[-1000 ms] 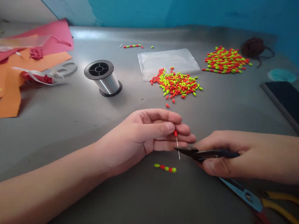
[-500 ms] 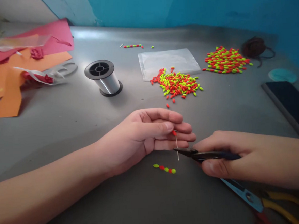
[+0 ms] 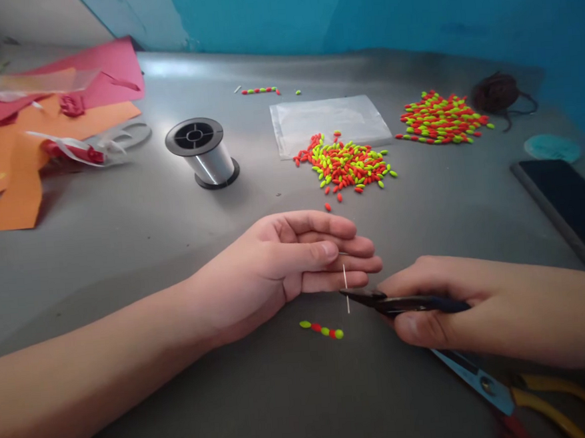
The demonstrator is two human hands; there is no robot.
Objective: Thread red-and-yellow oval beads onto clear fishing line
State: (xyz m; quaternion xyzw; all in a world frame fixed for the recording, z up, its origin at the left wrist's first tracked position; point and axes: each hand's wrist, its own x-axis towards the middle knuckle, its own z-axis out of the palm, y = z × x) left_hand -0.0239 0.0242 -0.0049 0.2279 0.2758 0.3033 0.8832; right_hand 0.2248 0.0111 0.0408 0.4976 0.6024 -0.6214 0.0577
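Note:
My left hand (image 3: 300, 255) is palm up over the table, fingers stretched out side by side and thumb pressed against them. Whatever is under the thumb is hidden. In my right hand (image 3: 438, 302) is a pair of dark pliers (image 3: 403, 302), their jaws closed on a thin pale pin (image 3: 345, 279) that stands nearly upright. The pin's upper end is bare, just in front of my left fingers. Below my left hand lies a short row of green and red beads (image 3: 325, 331).
A loose bead pile (image 3: 349, 165) lies by a clear plastic bag (image 3: 330, 116), with another pile (image 3: 443, 118) farther right. A spool of clear line (image 3: 211, 161) stands left of centre. Yellow-handled scissors (image 3: 505, 397) lie under my right wrist; a phone (image 3: 572, 206) is at right.
The red bead that showed at my left thumb tip, on the pin's upper end, is out of sight now. Both hands and the pliers have hardly moved.

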